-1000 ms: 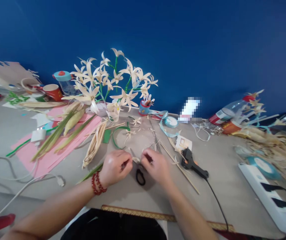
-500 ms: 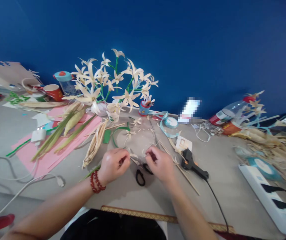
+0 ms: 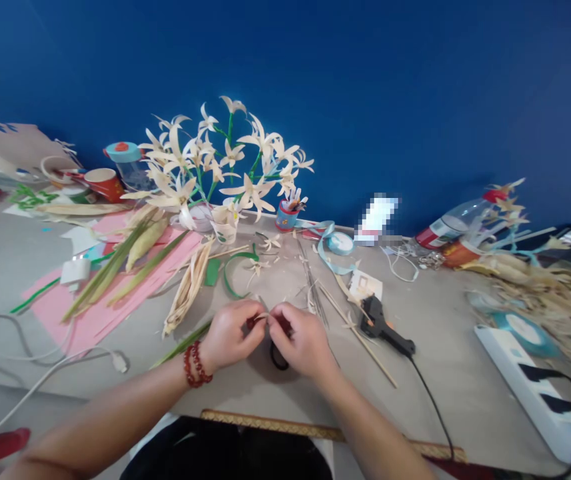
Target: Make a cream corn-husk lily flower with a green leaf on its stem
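My left hand [image 3: 232,335], with red bead bracelets on the wrist, pinches a small pale corn husk strip [image 3: 263,316]. The fingertips of my right hand [image 3: 301,339] are closed on the strip's other end, so both hands meet above the table. Under them lie scissors, mostly hidden, with one black handle loop [image 3: 279,360] showing. Just beyond my hands are small husk flowers [image 3: 259,267] and a curl of green tape [image 3: 230,275]. To the left rests a bundle of dried husk strips [image 3: 188,287]. Thin wires [image 3: 310,277] lie to the right.
A large bunch of white husk flowers [image 3: 250,190] stands at the back. Pink paper [image 3: 90,313] with green husks lies left. On the right are a black glue gun [image 3: 385,327] with its cord, a wooden stick [image 3: 365,343], a blue ribbon roll [image 3: 340,243] and a power strip [image 3: 525,400].
My right hand has moved left until its fingertips meet those of my left hand at the husk strip. The scissors beneath are now more covered.
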### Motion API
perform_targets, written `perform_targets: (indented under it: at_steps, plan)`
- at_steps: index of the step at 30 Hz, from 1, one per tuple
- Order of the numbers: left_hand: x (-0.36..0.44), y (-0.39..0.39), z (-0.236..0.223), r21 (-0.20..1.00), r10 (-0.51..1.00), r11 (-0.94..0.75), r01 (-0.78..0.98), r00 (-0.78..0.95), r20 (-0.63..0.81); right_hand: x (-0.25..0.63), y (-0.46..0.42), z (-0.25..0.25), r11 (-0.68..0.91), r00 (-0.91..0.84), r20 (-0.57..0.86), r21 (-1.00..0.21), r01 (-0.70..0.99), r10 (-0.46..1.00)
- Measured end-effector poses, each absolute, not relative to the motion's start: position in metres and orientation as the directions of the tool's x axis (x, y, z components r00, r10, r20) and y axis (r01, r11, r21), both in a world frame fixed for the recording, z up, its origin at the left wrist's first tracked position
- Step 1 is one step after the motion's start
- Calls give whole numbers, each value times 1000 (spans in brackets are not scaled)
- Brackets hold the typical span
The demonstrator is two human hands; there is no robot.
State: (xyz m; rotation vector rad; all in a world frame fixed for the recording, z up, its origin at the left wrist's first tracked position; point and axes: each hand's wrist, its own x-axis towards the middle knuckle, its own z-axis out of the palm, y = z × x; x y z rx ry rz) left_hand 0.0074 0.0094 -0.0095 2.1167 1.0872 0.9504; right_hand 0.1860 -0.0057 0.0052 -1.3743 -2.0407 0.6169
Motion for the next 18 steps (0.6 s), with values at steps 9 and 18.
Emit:
perform_targets:
  at_steps: [9,18]
  plan:
    - [7,11,-14,805,886,-442,397,337,320,187,-8,5,431,-293,318,-604,671,902]
    - [3,13,-7,833,882,-438,336,340,326,192,-5,0,363,-219,291,-683,634,931]
